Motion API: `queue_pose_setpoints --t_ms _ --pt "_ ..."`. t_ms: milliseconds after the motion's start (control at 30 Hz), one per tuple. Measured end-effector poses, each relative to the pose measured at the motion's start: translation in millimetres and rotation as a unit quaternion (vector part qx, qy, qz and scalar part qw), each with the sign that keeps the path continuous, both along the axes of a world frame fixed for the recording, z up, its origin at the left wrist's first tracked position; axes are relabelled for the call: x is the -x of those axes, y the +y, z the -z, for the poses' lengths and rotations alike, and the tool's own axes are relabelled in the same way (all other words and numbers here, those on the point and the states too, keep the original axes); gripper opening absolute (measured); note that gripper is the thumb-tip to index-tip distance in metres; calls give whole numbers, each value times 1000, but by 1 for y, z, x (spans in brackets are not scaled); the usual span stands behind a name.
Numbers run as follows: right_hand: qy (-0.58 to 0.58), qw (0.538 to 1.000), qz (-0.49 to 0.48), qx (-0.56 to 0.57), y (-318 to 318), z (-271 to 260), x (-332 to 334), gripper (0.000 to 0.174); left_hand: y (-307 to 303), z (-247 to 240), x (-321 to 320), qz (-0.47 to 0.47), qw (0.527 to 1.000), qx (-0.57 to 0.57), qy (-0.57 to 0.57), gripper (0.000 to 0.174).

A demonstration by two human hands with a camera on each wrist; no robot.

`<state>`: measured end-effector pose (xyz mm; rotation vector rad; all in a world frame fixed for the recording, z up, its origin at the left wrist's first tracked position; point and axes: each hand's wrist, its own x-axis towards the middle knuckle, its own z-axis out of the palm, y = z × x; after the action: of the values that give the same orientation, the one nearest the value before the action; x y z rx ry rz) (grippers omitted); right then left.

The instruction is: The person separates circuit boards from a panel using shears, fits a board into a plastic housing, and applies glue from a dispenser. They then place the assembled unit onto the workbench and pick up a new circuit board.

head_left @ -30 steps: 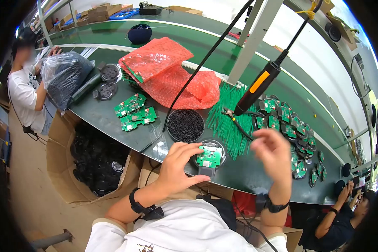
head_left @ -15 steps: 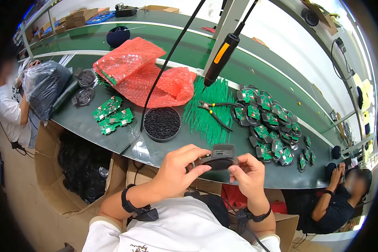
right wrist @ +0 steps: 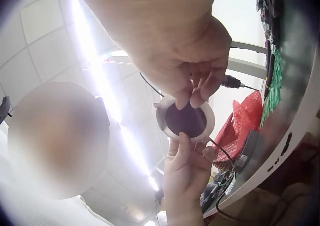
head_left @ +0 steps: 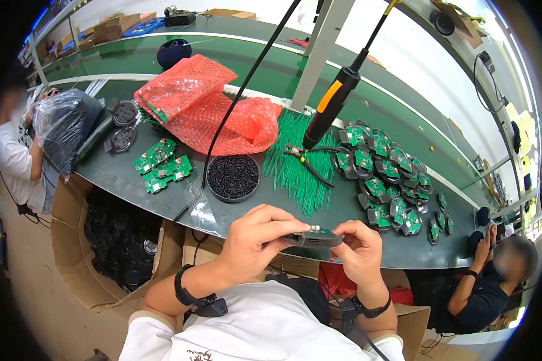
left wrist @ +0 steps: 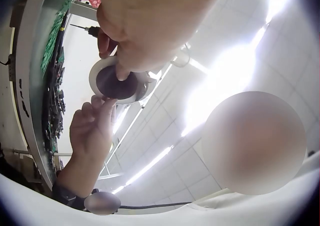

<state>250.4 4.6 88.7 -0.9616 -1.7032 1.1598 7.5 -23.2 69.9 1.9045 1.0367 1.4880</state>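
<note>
Both hands hold a round dark housing (head_left: pixel 314 239) in front of the body, tilted nearly edge-on, with a bit of green board on its upper side. The left hand (head_left: pixel 256 240) pinches its left edge between thumb and fingers. At its right edge, the right hand (head_left: pixel 359 248) pinches it with thumb and forefinger. In the left wrist view the housing's dark round face (left wrist: pixel 117 82) shows between the left hand (left wrist: pixel 142 33) and the right hand (left wrist: pixel 92 131). The right wrist view shows the same face (right wrist: pixel 186 121) below the right hand (right wrist: pixel 175 50).
Behind the hands are a dish of black pieces (head_left: pixel 233 178), green strips (head_left: pixel 295 174), pliers (head_left: pixel 310 165) and a hanging electric screwdriver (head_left: pixel 332 107). Boards in housings (head_left: pixel 391 180) are heaped right; loose boards (head_left: pixel 162 165) and red bubble wrap (head_left: pixel 223 114) lie left. People sit at both sides.
The right hand came from the right to the housing, which was lifted off the table edge and turned nearly edge-on. It has since tilted flatter. The screwdriver has swung.
</note>
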Motion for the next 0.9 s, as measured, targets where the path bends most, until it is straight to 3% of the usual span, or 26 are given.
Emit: queue_pose_setpoints --t_ms 367,433,467,533,600,667,767,900 --pt "-25 999 -20 4 1 3 -7 17 0 5 -1 -7 1000 -10 -2 52" --pt "120 977 -60 163 2 2 -9 24 3 6 -1 -50 995 -84 33 52" --pt "121 978 -54 159 4 1 -12 24 4 6 -2 -44 995 -88 31 52" --pt "266 900 -128 320 10 0 -20 28 5 7 -4 -73 975 -182 103 50" --pt "197 934 -68 291 7 11 -25 24 6 11 -11 -49 971 -204 114 48" --pt "202 939 -24 277 7 4 -35 21 10 17 -20 -57 981 -166 86 47" --pt "231 956 128 130 23 -2 -92 17 14 20 -13 -67 987 -81 118 40" --pt "277 902 332 -13 45 2 -210 17 16 43 -6 -66 993 23 94 35"
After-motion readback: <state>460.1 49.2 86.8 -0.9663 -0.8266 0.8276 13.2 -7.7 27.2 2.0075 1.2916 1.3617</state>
